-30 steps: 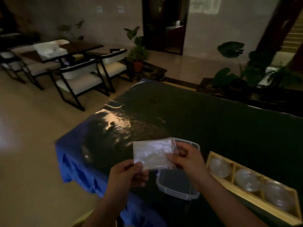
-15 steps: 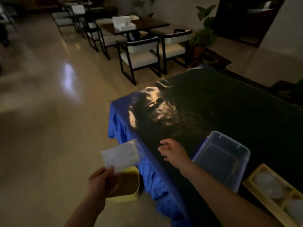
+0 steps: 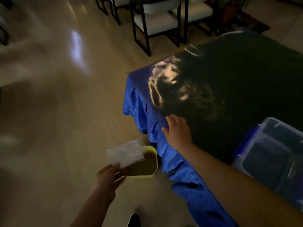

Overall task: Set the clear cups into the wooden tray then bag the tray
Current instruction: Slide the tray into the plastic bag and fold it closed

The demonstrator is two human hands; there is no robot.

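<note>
Swinging left and down since half a second ago, the view now leaves the wooden tray and its cups off the right side, and the right hand, then lifted with curled fingers, lies flat. At the left stretches the pale glossy floor (image 3: 57,112), blurred. The left hand (image 3: 109,176) reaches out low over it, thumb on top and fingers beneath, pinching the near corner of the clear plastic bag (image 3: 126,153). The bag is crumpled and whitish, held roughly level, and it overlaps the far left rim of a yellow bin (image 3: 141,176) that stands on the floor just beside the tabletop's near left corner. Whether bag and rim touch cannot be told. A dark shoe (image 3: 134,219) shows at the bottom edge. The right hand (image 3: 179,131) is spread, fingers straight and close together, palm down on the left edge of the tabletop (image 3: 237,79), holding nothing. A blue cloth (image 3: 164,154) hangs in folds over that edge beneath the wrist. Near the right edge of the tabletop sits a clear plastic box (image 3: 277,124), well apart from the right hand.
</note>
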